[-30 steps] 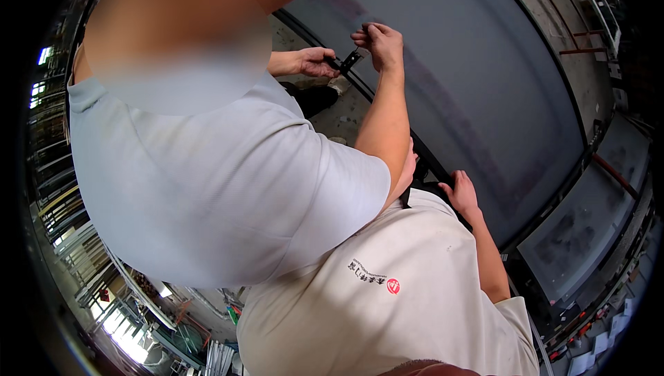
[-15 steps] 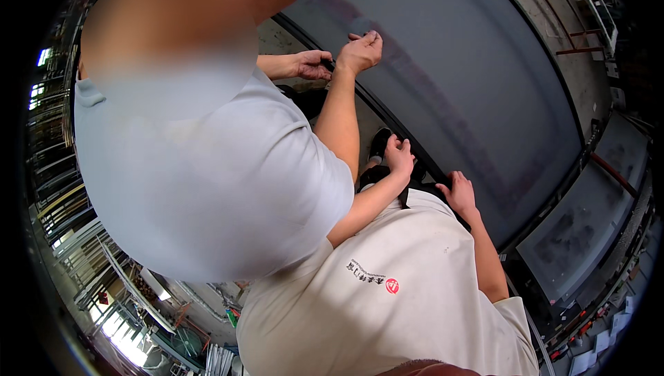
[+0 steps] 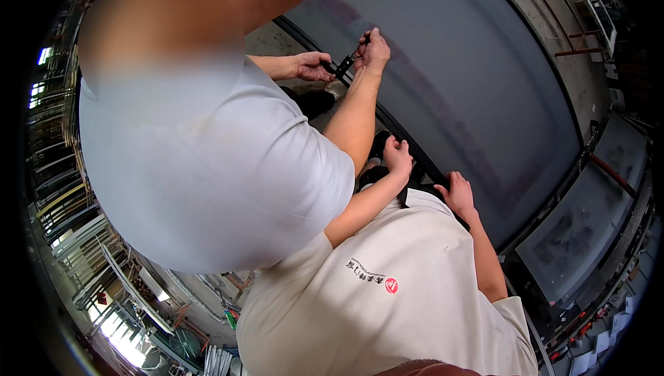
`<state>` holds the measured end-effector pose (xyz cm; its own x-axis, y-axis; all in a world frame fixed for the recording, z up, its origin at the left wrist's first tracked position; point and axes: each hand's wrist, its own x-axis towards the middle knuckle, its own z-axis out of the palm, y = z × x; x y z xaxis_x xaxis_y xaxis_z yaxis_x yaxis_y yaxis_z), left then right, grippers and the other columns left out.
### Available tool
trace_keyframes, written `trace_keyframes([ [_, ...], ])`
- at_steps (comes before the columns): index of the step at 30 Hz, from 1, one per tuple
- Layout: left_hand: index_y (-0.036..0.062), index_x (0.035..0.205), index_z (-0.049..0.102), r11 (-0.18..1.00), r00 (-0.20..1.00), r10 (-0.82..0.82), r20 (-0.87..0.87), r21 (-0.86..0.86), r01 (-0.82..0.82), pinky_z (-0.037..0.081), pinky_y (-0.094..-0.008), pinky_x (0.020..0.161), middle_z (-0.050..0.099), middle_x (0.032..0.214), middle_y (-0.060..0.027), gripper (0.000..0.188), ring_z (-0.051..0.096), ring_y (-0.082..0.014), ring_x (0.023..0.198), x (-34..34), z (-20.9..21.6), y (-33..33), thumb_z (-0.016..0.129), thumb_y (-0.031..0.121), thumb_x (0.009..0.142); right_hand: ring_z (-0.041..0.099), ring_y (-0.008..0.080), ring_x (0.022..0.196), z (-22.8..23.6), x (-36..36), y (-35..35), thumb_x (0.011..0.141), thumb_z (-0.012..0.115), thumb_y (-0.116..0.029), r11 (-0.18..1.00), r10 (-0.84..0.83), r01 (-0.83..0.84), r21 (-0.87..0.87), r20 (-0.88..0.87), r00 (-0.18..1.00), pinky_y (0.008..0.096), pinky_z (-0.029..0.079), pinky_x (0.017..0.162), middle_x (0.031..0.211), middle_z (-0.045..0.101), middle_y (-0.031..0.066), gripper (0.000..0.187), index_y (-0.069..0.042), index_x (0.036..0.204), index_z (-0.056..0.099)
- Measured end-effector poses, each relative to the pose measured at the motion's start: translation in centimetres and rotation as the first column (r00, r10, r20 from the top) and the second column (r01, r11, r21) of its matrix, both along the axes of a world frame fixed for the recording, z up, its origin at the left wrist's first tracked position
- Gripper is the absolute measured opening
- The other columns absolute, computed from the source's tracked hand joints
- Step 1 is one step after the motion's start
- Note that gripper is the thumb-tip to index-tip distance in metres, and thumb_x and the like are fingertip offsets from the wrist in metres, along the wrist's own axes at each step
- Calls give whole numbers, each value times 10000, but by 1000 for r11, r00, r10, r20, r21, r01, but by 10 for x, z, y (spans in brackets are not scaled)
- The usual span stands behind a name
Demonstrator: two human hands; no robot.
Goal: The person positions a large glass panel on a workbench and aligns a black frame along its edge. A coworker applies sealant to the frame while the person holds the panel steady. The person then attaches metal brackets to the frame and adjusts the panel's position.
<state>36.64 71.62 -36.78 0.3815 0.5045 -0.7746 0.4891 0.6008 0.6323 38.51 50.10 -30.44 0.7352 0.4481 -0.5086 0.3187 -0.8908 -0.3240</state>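
My left hand (image 3: 398,157) is beside the dark frame (image 3: 423,161) along the near edge of a large grey panel (image 3: 470,65). Its fingers are loosely bent with the tips apart, and I see nothing in them. My right hand (image 3: 456,195) rests against the same edge farther right, fingers spread and bent over it. At my left, a co-worker in a light grey shirt (image 3: 221,168) leans over the frame. The co-worker's two hands hold a slim black fitting (image 3: 344,66) with holes in it, just above the frame; its exact kind is unclear.
Another grey panel (image 3: 581,227) with dark smudges lies at the right on a rack, a reddish bar (image 3: 613,175) across it. Long profiles (image 3: 59,161) fill racks at the far left. The co-worker's body is close against my left arm.
The co-worker's farther-right hand has shifted slightly up and right, and the black fitting between the hands now shows clearly. My own hands have hardly moved.
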Motion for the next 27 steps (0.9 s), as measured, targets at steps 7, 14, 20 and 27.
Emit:
trace_keyframes([
  [7,1,1453,474,1000,1000,1,-12,18,0,610,-342,659,588,1013,-28,469,590,-132,811,1,0,-1,622,98,1019,645,335,995,-3,1,-3,896,745,-449,1000,-2,2,12,2,1000,441,478,839,1026,644,126,470,-28,1072,630],
  [14,7,1416,509,998,998,48,-32,29,-47,614,-356,668,602,988,-34,428,591,-139,777,0,-11,-5,628,111,1018,647,356,980,-1,1,0,894,751,-439,1000,-4,4,23,-9,1000,457,488,828,1025,645,140,464,-22,1056,627],
  [20,61,1360,514,996,996,88,13,27,-88,587,-384,748,570,1006,-28,367,560,-137,815,-17,-37,-17,616,177,1026,651,415,930,-6,-7,-3,862,786,-418,997,-27,25,72,32,999,503,512,792,1010,658,183,471,-6,1027,627],
  [27,118,1190,510,980,977,116,177,-181,-84,538,-389,716,512,936,23,197,486,-101,776,-13,-11,-12,591,107,1011,638,408,1037,-1,-5,-20,868,722,-553,1000,-14,14,-5,-15,1000,510,508,897,1082,659,202,552,-26,1018,658],
])
